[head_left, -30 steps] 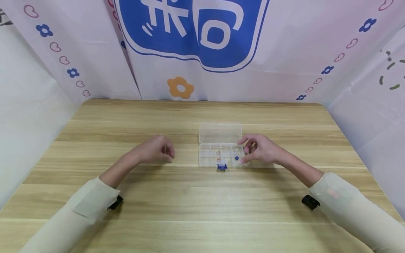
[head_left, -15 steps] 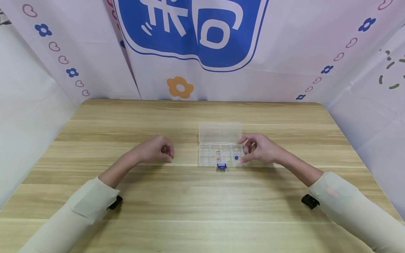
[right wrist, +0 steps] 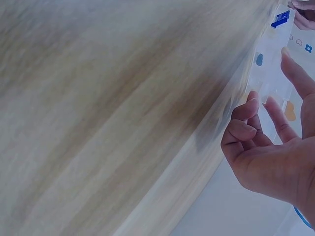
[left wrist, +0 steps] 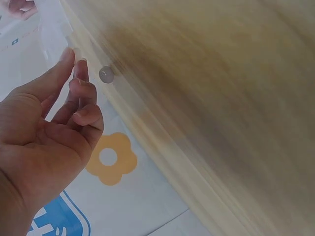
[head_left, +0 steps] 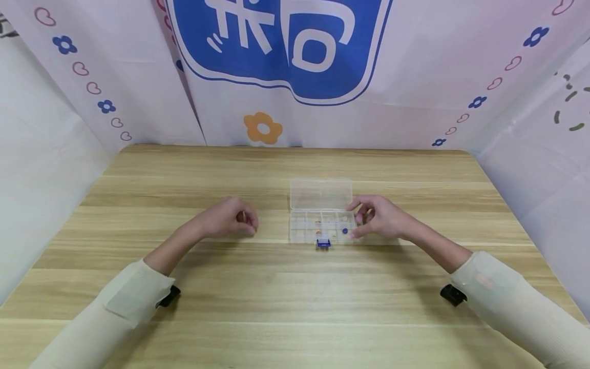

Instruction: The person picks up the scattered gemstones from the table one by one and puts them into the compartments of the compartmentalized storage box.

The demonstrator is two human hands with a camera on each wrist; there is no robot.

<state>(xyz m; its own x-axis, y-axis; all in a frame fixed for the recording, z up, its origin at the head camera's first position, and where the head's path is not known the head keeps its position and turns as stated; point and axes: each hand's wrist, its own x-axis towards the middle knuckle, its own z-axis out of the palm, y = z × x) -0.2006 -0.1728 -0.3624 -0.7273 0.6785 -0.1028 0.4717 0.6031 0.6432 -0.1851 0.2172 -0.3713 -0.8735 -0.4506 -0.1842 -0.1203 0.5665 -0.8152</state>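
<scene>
A clear plastic compartment box [head_left: 298, 233] stands on the table with its see-through lid [head_left: 321, 195] raised at the back and a blue latch [head_left: 323, 243] at the front. Inside lie a blue button [head_left: 344, 230] in the right front compartment and a few small pale and orange pieces. My right hand [head_left: 380, 218] holds the box's right end between thumb and index finger, other fingers curled. Left of the box, my left hand [head_left: 230, 218] has thumb and fingertip together, apparently pinching a small pale piece [left wrist: 77, 54]. A grey round disc [left wrist: 106, 74] shows beside those fingertips.
The wooden table [head_left: 295, 297] extends around both hands. A white printed cloth [head_left: 415, 102] hangs behind it and at both sides. Black wrist devices [head_left: 454, 294] sit under the cream sleeves [head_left: 511, 297].
My left hand has shifted slightly right toward the box, its fingertips a little farther forward. The right hand and the box have stayed in place.
</scene>
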